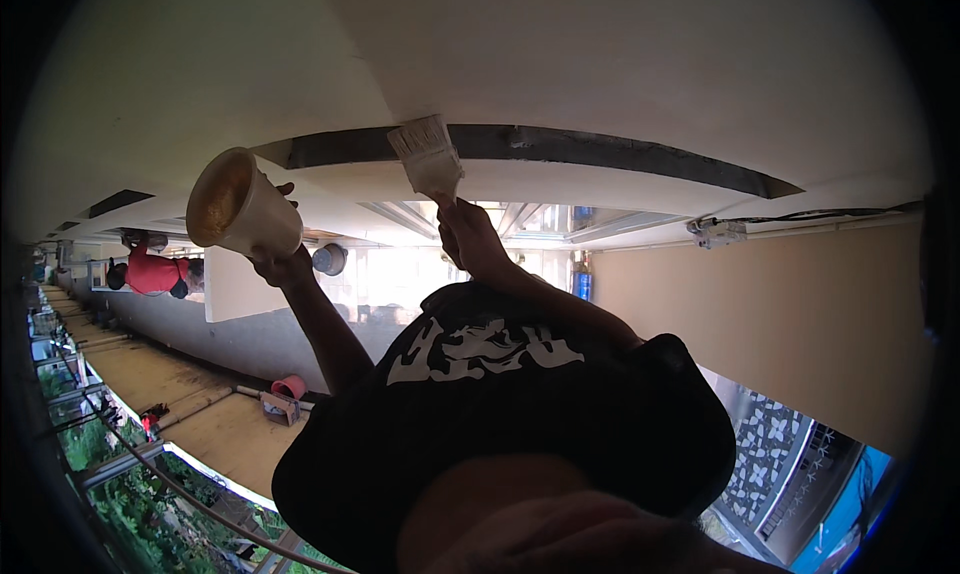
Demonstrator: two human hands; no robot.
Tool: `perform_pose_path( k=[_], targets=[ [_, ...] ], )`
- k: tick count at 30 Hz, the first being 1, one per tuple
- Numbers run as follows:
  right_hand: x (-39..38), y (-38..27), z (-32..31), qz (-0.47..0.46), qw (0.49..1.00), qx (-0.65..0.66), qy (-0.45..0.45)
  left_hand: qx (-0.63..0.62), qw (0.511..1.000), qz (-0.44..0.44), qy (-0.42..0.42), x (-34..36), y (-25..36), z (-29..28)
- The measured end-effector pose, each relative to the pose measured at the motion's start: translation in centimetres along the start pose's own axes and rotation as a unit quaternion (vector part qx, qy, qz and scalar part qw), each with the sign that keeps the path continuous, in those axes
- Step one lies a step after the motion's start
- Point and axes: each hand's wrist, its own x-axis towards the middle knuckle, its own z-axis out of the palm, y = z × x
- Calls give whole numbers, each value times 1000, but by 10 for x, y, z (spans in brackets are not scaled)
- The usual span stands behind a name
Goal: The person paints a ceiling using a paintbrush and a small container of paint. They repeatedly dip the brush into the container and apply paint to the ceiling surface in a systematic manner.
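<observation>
My left hand (284,259) grips a white plastic paint bucket (272,214) from the side and below. The bucket is tilted with its mouth to the left; its inside looks tan and streaked. In my right hand (470,236) is a wide, flat paintbrush (430,156), fingers wrapped round its handle. The brush is coated pale, and its bristles point up to the near edge of a long dark slot (600,152) in a pale, smooth surface (620,64). Whether the bristles touch that surface I cannot tell.
Further off at left is another person (155,274) in a red top. A pink bucket (290,387) stands by a long tan ledge (190,399), with plants beyond it. A dark round pot (330,260) is behind my left forearm. Cables (800,217) run along the right.
</observation>
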Motion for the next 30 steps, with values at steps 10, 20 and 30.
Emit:
perform_pose_path(
  k=[10,20,30],
  targets=[
    [44,-13,3,-7,990,136,45,67,997,17,21,1,2,11],
    [8,-76,6,-48,997,59,23,-6,999,-31,7,4,-5,22],
    [-47,-2,-28,200,973,84,73,-38,999,-35,-6,5,-6,36]
  ],
)
